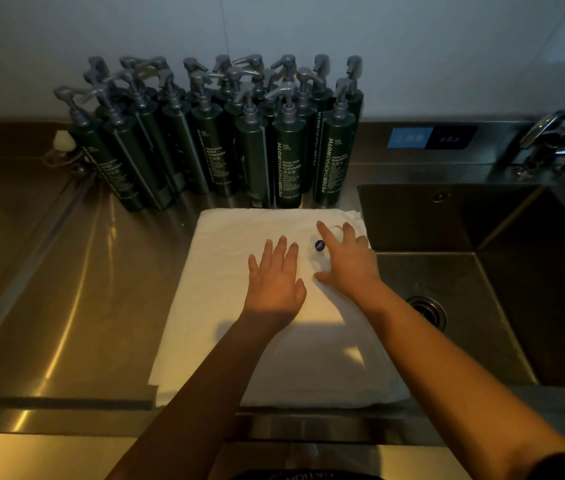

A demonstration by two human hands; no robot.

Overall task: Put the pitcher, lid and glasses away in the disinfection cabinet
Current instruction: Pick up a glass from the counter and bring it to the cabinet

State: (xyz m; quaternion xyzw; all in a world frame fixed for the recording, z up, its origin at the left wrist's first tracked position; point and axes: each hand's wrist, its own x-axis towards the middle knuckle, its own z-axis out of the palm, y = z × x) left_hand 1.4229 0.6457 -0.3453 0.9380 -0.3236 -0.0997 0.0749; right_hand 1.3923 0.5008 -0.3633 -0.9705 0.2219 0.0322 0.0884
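Observation:
A clear glass (318, 252) with a small blue sticker sits on a folded white towel (239, 341) on the steel counter, near the towel's far right corner. My right hand (346, 261) is over it, thumb on the near side and fingers spread around the far side, holding it. My left hand (275, 278) lies flat on the towel just left of the glass, fingers straight and holding nothing. No pitcher, lid or cabinet is in view.
Several dark green pump bottles (225, 140) stand in a tight group behind the towel against the wall. A deep steel sink (502, 271) with a drain lies right of the towel, and a faucet (558, 140) is at its back right.

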